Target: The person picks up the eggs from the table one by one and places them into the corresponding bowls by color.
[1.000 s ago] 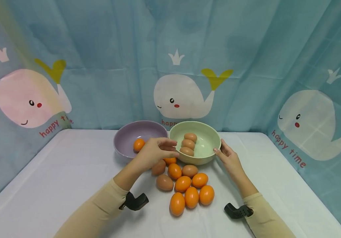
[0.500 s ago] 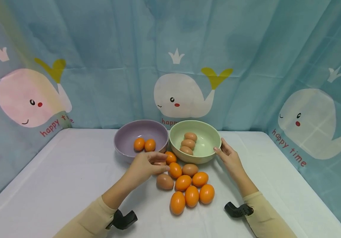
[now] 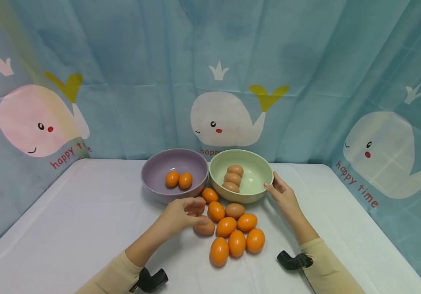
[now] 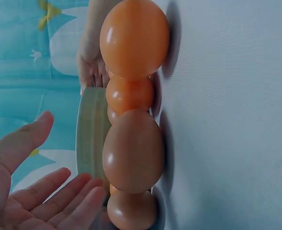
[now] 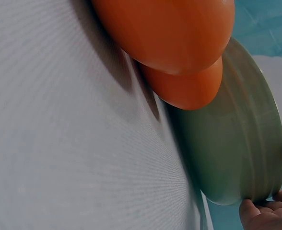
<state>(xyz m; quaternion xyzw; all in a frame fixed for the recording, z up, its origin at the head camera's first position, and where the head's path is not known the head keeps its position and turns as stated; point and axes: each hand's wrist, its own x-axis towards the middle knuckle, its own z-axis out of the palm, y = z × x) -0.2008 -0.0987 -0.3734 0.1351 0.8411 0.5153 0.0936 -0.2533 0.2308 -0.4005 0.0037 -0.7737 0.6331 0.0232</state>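
We pinch the green bowl (image 3: 251,175) at its right rim with our right hand (image 3: 284,197); our left hand (image 3: 182,215), thumb and fingers spread, hovers near-left of the bowl, just beside a brown egg (image 4: 134,151).

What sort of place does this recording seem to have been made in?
Probably a staged indoor recording corner, though the wider room is out of view: a blue whale-print curtain hangs behind and on both sides of a white tabletop, and black devices are worn at both wrists.
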